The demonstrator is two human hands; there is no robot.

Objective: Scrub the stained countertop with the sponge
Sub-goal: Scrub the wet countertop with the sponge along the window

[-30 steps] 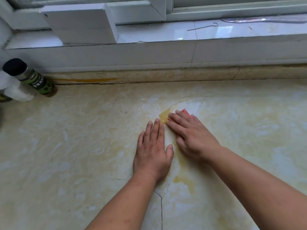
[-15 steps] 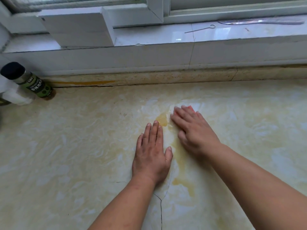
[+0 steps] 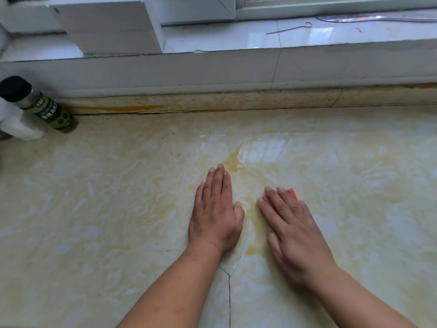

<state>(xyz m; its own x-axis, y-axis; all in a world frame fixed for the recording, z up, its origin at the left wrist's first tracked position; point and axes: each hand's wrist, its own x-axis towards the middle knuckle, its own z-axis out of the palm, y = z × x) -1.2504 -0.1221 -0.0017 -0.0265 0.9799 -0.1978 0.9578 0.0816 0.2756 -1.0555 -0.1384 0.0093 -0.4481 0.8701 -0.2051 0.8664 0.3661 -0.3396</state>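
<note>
A cream marbled countertop (image 3: 106,209) carries a yellow-brown stain (image 3: 233,165) and a wet streak running down between my hands to a blot (image 3: 250,250). My right hand (image 3: 293,230) lies flat with straight fingers on a red sponge (image 3: 292,194); only the sponge's far corner shows past the fingertips. My left hand (image 3: 216,214) rests palm down on the counter beside it, fingers straight, holding nothing, its fingertips just short of the stain.
A dark-capped bottle with a green label (image 3: 42,107) and a white object (image 3: 19,126) stand at the far left. A low backsplash (image 3: 236,100) and a white window ledge (image 3: 212,65) bound the back. A crack (image 3: 229,294) runs through the counter toward me.
My right hand has drawn the sponge back toward me and to the right, away from the stain, leaving a wet patch behind. The left hand has stayed in place.
</note>
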